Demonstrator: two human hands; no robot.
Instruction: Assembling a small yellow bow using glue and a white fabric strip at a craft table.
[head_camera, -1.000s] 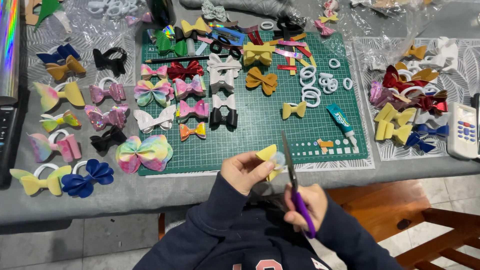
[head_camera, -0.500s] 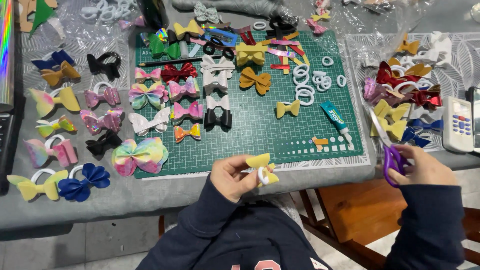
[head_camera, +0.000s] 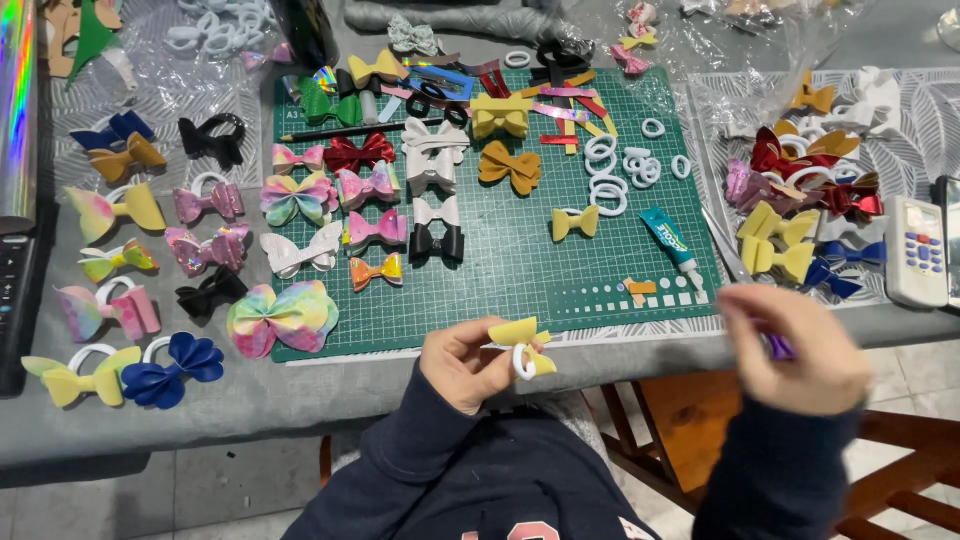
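Yellow bow (head_camera: 522, 338) with its white ring sits pinched in your left hand (head_camera: 462, 362), just off the green cutting mat's (head_camera: 520, 250) near edge. Your right hand (head_camera: 800, 345), blurred, closes around purple-handled scissors (head_camera: 778, 346) over the worktop (head_camera: 250, 390) edge.

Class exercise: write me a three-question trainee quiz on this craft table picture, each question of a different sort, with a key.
1. True or false: the left hand holds a yellow bow with a white ring.
2. Which lies on the green cutting mat? A) glue tube B) remote control C) blue bow
3. Fill in: the right hand, blurred, is over the table's ____ edge.

Key: 1 true; 2 A; 3 front.
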